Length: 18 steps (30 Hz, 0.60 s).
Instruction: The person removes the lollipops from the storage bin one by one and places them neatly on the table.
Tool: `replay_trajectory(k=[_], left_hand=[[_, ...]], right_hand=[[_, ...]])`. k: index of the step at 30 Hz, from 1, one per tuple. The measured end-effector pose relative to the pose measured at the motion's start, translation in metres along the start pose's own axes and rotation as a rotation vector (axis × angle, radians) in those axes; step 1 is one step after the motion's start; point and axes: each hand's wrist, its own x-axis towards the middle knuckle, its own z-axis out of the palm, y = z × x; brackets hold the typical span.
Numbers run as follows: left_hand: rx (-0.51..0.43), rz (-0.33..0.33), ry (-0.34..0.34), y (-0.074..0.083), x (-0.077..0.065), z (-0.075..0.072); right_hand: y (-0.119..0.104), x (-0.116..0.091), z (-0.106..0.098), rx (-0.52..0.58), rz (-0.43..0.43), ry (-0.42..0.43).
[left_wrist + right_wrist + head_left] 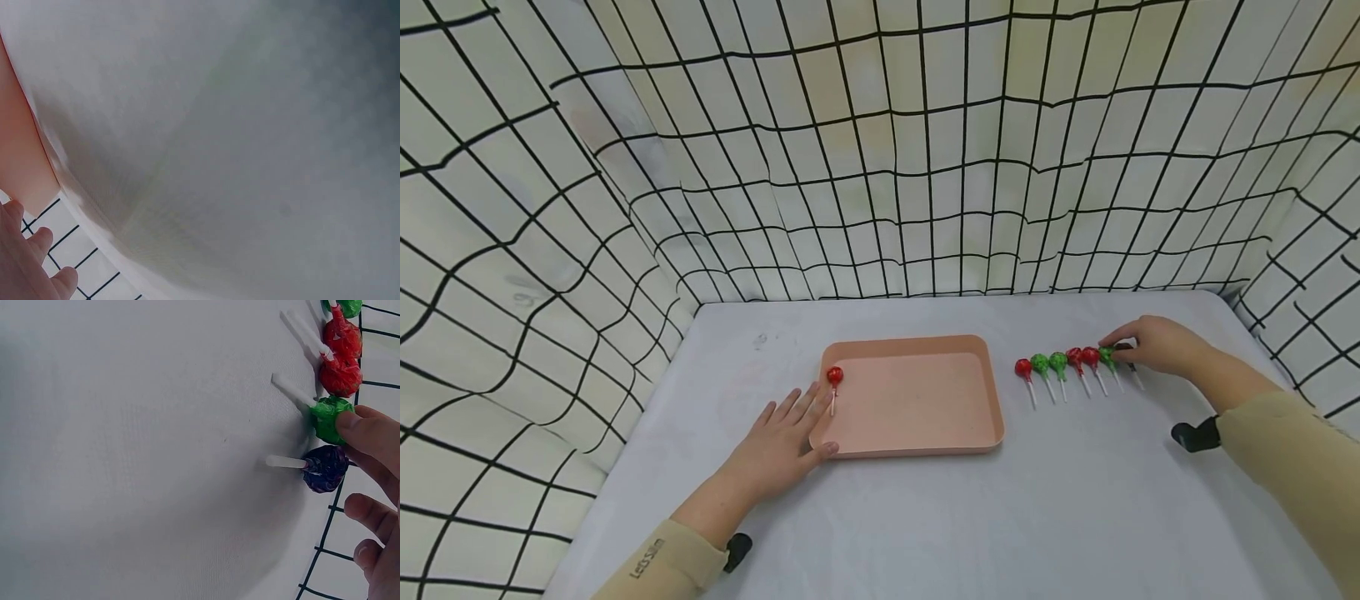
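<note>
My right hand (1163,345) is at the right end of a row of wrapped lollipops, its thumb and forefinger pinching the head of a green lollipop (330,419). Right beside that one lies a dark purple lollipop (325,469), mostly covered by my fingers in the head view. Spread fingers of my left hand (781,450) rest over the left rim of a pink tray (917,404), the thumb at its front corner. Inside the tray, near those fingertips, lies a red lollipop (834,377) with its white stick toward me. In the left wrist view, only part of the hand shows.
Further along the row are a red lollipop (1023,368) at the left end and several more red and green ones, sticks pointing toward me. A white cloth (925,525) covers the table. White walls with a black grid (925,167) enclose its back and sides.
</note>
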Motion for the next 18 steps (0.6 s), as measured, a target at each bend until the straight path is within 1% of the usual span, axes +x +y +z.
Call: replay_trajectory(k=[9, 18], left_hand=[[-0.003, -0.003, 0.001, 0.0, 0.001, 0.0], [-0.004, -0.003, 0.007, -0.002, 0.001, 0.003]], right_hand=[[-0.006, -0.003, -0.005, 0.035, 0.014, 0.026], [-0.015, -0.006, -0.009, 0.057, 0.019, 0.026]])
